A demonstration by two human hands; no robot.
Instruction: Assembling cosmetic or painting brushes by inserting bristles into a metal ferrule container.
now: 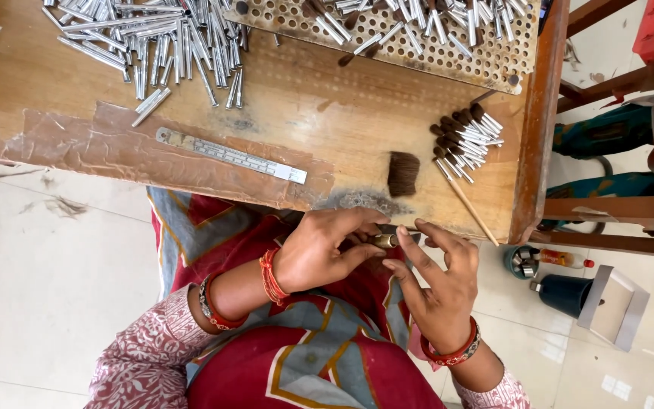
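- A small brass-coloured ferrule (385,241) sits between both hands, just off the near edge of the table (304,98), above the person's lap
- The left hand (327,246) pinches the ferrule with thumb and fingertips closed on it; red bangles circle its wrist
- The right hand (437,284) meets it from the other side, fingers curled narrowly, tips touching the ferrule's end; what else it grips I cannot tell
- A dark bristle tuft (403,173) lies on the table near the near edge, just beyond the hands
- A cluster of finished brush heads (465,136) lies toward the table's right edge; one wooden-handled brush (467,201) slants beside it
- A metal ruler (230,156) lies left of the tuft
- A heap of silver tubes (168,38) fills the far left corner; a perforated tray (418,49) holds more at the far right
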